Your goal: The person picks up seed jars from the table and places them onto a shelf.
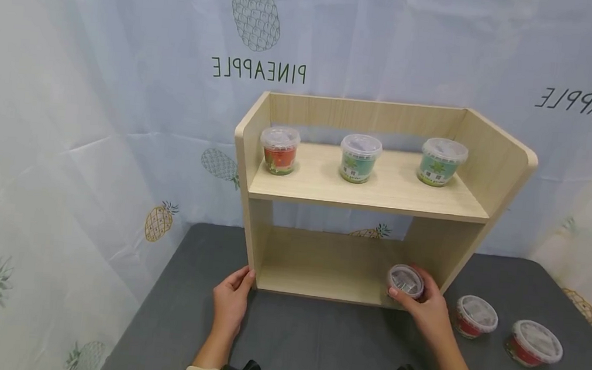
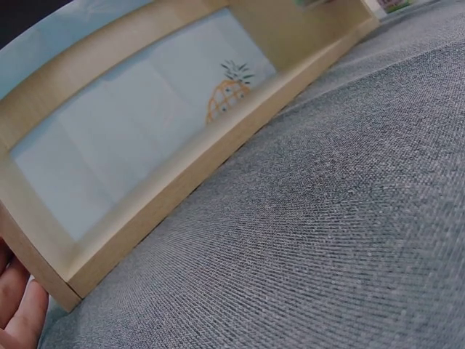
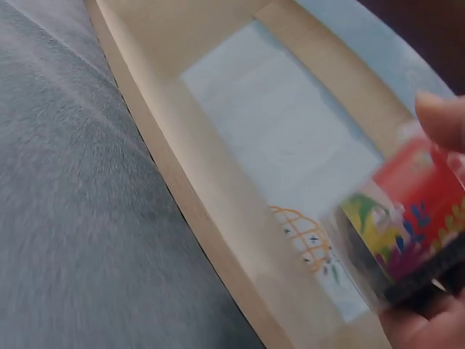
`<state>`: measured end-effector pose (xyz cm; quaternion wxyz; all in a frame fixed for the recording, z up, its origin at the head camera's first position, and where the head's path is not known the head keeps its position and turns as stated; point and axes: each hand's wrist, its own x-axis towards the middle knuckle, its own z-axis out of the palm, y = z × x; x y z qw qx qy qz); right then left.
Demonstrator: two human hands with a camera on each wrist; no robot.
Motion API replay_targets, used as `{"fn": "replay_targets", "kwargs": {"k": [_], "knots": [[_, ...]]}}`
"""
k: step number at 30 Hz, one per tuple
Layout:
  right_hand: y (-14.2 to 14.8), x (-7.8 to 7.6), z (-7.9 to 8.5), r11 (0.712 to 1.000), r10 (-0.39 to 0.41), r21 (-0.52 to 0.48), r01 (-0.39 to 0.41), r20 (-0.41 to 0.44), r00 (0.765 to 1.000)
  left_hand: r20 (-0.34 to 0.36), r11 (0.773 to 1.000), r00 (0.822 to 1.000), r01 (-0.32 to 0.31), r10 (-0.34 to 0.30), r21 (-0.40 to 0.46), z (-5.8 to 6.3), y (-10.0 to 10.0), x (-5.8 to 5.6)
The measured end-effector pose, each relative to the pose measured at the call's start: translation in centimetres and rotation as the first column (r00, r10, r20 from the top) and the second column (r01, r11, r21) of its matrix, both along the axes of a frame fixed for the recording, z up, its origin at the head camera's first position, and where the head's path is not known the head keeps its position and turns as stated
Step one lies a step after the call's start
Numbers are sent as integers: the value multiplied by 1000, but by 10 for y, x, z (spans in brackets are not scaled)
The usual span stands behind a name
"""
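My right hand [image 1: 426, 299] grips a small lidded plastic cup [image 1: 405, 281], thumb on the near side and fingers round the far right side. It is at the right front of the lower shelf [image 1: 320, 269]. The right wrist view shows the cup's red label [image 3: 418, 196] with colourful plants, tilted and a little blurred; whether its base touches the board cannot be told. My left hand [image 1: 230, 300] touches the lower front corner of the wooden shelf unit's left side panel [image 1: 250, 228]. Its fingers [image 2: 22, 313] lie against the panel's outer face in the left wrist view.
On the upper board [image 1: 312, 180] stand a red-labelled cup [image 1: 280, 151] and two green-labelled cups, one central [image 1: 358, 161] and one right [image 1: 442, 162]. Two more red cups, a nearer one [image 1: 533, 344] and another [image 1: 476, 317], sit on the dark grey tabletop [image 1: 313, 351]. A pineapple-print curtain [image 1: 126, 76] hangs behind.
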<state>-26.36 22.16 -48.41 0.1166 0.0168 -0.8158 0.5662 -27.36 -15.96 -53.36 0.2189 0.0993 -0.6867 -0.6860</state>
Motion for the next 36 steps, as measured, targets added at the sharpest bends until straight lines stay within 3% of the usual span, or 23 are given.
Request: {"fn": "replay_targets", "kwargs": {"k": [6,11,25,36], "knots": [[-9,-20,-8,988,-130,-78,130,11,992,4,1000,1000,-5,5,-8,0,0,1],[-9,-29,-13,978,-199,-62,201,40,979,-8,1000,1000,-13,13,-11,-2,2,2],[-8,-44,-32,975,-214,-57,216,43,976,-20,1000,1000,-21,21,-18,-3,2,4],[-10,-54,-33,970,-236,-63,237,22,972,-24,1000,1000,-13,13,10,-5,0,1]]}}
